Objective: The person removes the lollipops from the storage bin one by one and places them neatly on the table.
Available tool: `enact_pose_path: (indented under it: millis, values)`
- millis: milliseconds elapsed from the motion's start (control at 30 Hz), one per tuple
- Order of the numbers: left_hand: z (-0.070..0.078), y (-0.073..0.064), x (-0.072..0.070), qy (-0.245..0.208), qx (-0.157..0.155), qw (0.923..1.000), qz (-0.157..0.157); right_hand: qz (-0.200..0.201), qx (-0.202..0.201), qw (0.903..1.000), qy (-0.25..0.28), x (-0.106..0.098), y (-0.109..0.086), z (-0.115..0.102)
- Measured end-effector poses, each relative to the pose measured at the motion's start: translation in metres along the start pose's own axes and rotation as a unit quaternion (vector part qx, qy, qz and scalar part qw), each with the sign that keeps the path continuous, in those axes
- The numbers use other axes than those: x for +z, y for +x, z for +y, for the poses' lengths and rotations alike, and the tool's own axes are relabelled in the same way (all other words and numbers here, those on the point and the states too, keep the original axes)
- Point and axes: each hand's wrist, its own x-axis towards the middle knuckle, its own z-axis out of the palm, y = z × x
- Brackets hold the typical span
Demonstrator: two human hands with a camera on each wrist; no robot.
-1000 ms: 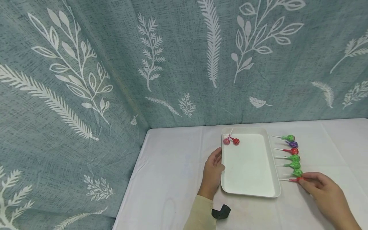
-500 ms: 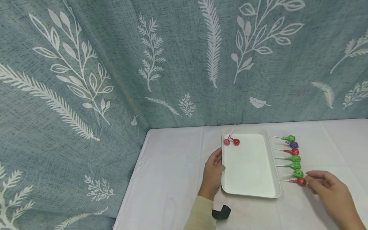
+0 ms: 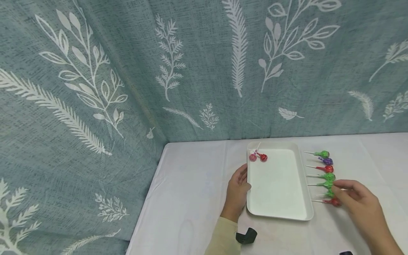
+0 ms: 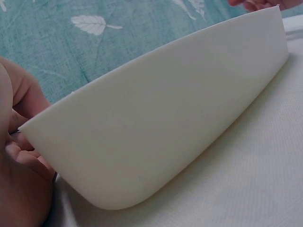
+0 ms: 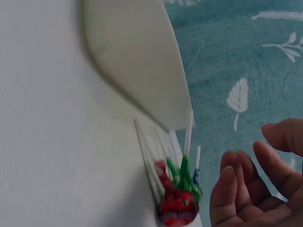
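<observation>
My left hand point(image 3: 237, 193) grips the left wall of a white rectangular tray point(image 3: 277, 214), its thumb at the rim. In the left wrist view the tray's outer wall point(image 4: 156, 113) fills the middle. Two lollipops, one pink point(image 3: 253, 157) and one red point(image 3: 263, 158), lie in the tray's far left corner. My right hand point(image 3: 361, 202) hovers over the near end of a row of lollipops, partly covering a green lollipop point(image 3: 329, 193). Its fingers are loosely bent and hold nothing in the right wrist view. A red lollipop point(image 5: 179, 208) is nearest that camera.
Several lollipops lie side by side right of the tray, sticks towards it, including a purple one point(image 3: 327, 161) and another red one point(image 3: 328, 169). A white cloth point(image 3: 188, 184) covers the table. A patterned teal curtain point(image 3: 204, 71) hangs behind. A black device point(image 3: 247, 236) sits by the left wrist.
My right hand has let go of the nearest red lollipop, drawn back to the right, then moved away from me over the green ones. The left hand stays on the tray.
</observation>
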Motion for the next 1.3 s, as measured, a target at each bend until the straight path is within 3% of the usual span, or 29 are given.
enact_pose_path:
  millis: [267, 533, 867, 1300]
  values:
    - [0.002, 0.0, 0.002, 0.009, 0.001, 1.0, 0.004, -0.023, -0.076, 0.996, 0.041, 0.017, 0.004, -0.017]
    - [0.002, 0.001, 0.001, 0.003, 0.008, 1.0, -0.001, -0.059, -0.149, 0.9823, 0.097, 0.037, 0.01, -0.03]
    - [0.001, 0.003, 0.003, 0.001, 0.003, 1.0, 0.005, -0.099, -0.156, 0.9806, 0.067, 0.057, 0.019, -0.045]
    - [0.0, 0.004, 0.001, 0.001, 0.006, 1.0, 0.001, -0.117, -0.157, 0.9785, 0.064, 0.077, 0.033, -0.066]
